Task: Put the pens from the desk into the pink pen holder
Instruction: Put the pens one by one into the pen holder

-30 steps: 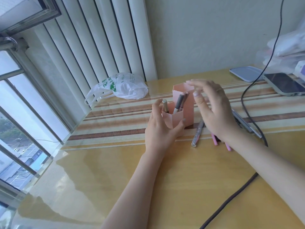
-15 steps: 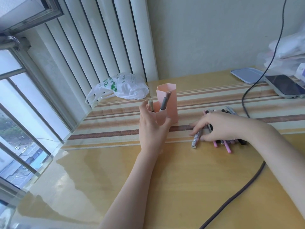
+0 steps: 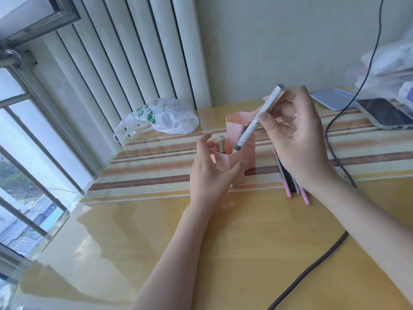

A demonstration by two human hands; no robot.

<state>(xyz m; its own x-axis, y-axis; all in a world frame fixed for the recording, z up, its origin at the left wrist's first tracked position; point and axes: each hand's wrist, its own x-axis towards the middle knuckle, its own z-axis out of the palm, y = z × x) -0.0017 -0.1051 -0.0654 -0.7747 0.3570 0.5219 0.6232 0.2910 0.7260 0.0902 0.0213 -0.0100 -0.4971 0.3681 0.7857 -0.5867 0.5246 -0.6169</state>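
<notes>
Right hand fingers pinch a silver patterned pen, tilted, tip over the pink pen holder. Left hand fingers loosely cup the holder on the table; remaining pens lie beside it.

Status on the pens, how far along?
Done: a gold-capped pen stands in the pink pen holder, steadied by the left hand. In hand: the right hand lowers a patterned silver pen tip-first into it. Left: several pens on the desk.
</notes>
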